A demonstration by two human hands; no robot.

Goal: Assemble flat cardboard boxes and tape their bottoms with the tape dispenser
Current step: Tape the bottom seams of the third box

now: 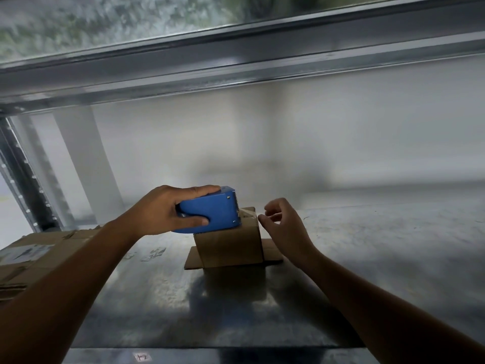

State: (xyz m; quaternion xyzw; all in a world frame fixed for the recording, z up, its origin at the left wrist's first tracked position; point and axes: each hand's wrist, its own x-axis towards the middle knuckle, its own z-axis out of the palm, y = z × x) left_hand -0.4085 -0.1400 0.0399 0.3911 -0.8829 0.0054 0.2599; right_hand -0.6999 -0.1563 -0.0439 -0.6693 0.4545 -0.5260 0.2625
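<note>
A small brown cardboard box stands on the metal shelf, its lower flaps spread flat on the surface. My left hand grips a blue tape dispenser, which sits on top of the box with its toothed blade facing right. A short strip of clear tape runs from the blade over the box's top right edge. My right hand hovers at that edge, fingers curled, thumb and forefinger pinching the tape's end.
A stack of flat cardboard lies at the left on the shelf. A steel upright stands at far left, and a shelf beam runs overhead. A white wall is behind.
</note>
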